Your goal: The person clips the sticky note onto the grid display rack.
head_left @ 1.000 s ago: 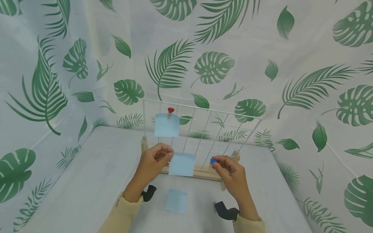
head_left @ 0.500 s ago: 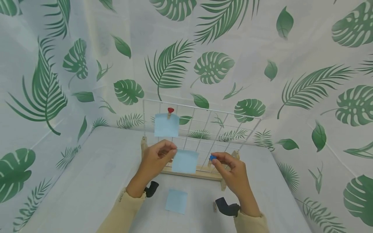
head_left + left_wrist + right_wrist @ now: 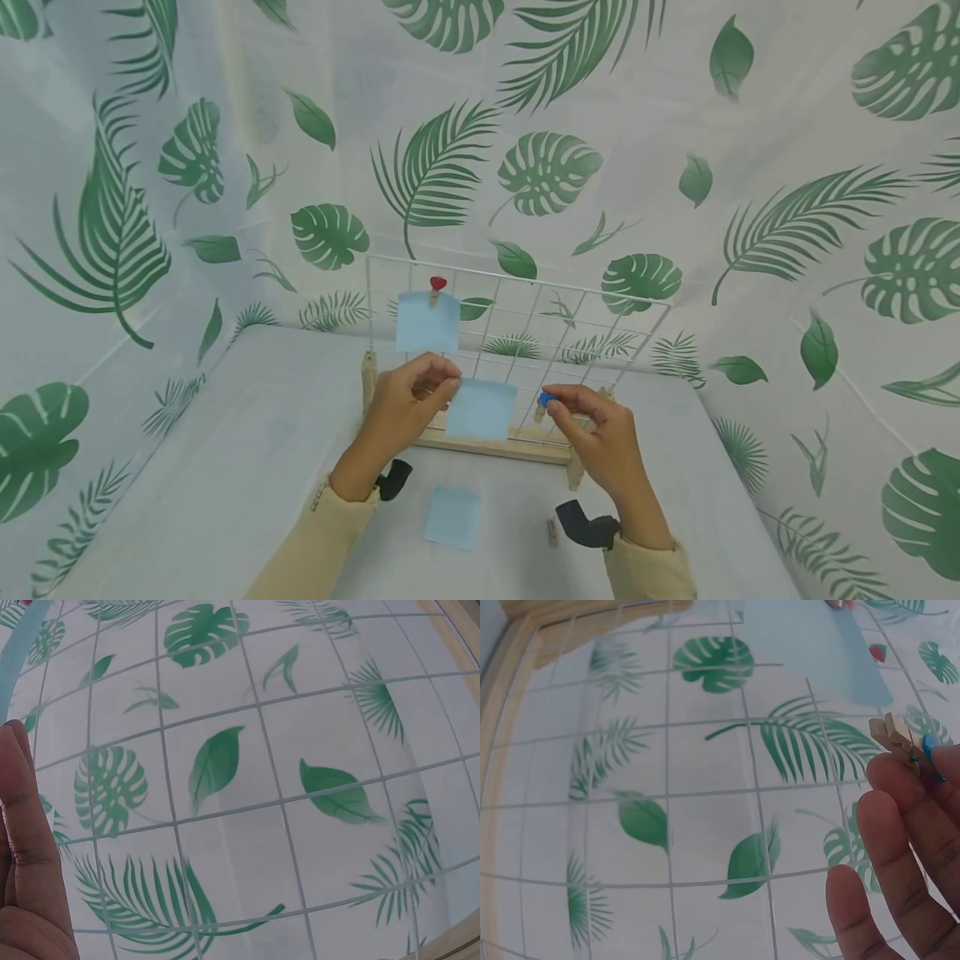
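My left hand (image 3: 408, 404) pinches a light blue paper square (image 3: 483, 410) by its upper left corner, in front of the wire grid (image 3: 517, 346). To the right of that sheet, my right hand (image 3: 600, 437) pinches a small wooden clothespin (image 3: 895, 736) with a blue decoration (image 3: 548, 400). The clothespin's wooden tip points away from the fingers in the right wrist view. Another blue paper square (image 3: 428, 322) hangs at the grid's upper left under a clothespin with a red heart (image 3: 438, 284). In the left wrist view only part of the left hand's fingers (image 3: 30, 832) shows.
The grid stands in a wooden base (image 3: 495, 445) on a white-covered table (image 3: 247, 450). A third blue paper square (image 3: 453, 518) lies in front of the base, with a small wooden clothespin (image 3: 552, 532) to its right. Leaf-printed cloth (image 3: 315, 167) surrounds the table.
Both hands have risen slightly. The left hand has carried its paper up and to the right, nearer the right hand's clothespin. The clothespin on the table has come into fuller view.
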`<action>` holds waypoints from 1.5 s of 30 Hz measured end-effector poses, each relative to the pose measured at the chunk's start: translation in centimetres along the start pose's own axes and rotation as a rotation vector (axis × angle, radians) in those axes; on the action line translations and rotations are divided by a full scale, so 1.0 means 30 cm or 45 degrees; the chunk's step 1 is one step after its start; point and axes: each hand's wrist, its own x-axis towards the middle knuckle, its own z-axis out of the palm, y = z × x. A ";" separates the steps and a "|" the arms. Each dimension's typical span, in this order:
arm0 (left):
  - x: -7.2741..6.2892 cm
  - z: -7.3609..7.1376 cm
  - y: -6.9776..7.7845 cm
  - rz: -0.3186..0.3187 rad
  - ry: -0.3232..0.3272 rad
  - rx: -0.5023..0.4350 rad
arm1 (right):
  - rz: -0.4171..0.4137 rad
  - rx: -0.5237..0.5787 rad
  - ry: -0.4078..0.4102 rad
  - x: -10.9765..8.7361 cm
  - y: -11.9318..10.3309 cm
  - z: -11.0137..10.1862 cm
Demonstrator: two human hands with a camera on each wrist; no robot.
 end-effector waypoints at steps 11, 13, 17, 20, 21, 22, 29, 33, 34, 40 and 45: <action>0.016 0.007 0.007 0.058 0.052 -0.013 | -0.028 -0.015 0.003 0.019 -0.006 -0.006; 0.020 0.008 0.006 0.072 0.056 -0.018 | -0.038 -0.012 0.006 0.023 -0.007 -0.006; 0.028 0.009 0.006 0.089 0.062 -0.012 | -0.055 0.005 0.007 0.033 -0.005 -0.006; 0.034 0.009 0.008 0.097 0.059 -0.011 | -0.054 0.004 0.006 0.040 -0.004 -0.007; 0.036 0.009 0.010 0.102 0.057 -0.011 | -0.053 0.004 0.007 0.043 -0.004 -0.007; 0.039 0.010 0.010 0.108 0.055 -0.011 | -0.051 0.005 0.008 0.046 -0.003 -0.006; 0.051 0.014 0.015 0.122 0.048 -0.011 | -0.043 0.023 0.016 0.064 0.001 0.003; 0.059 0.017 0.016 0.118 0.046 -0.003 | -0.036 0.031 0.029 0.074 0.006 0.006; 0.061 0.018 0.015 0.121 0.046 -0.003 | -0.036 0.036 0.031 0.077 0.007 0.007; 0.075 0.021 0.014 0.122 0.039 -0.004 | -0.062 0.062 0.033 0.096 0.017 0.006; 0.083 0.022 0.019 0.126 0.024 0.007 | -0.058 0.074 0.022 0.108 0.024 0.002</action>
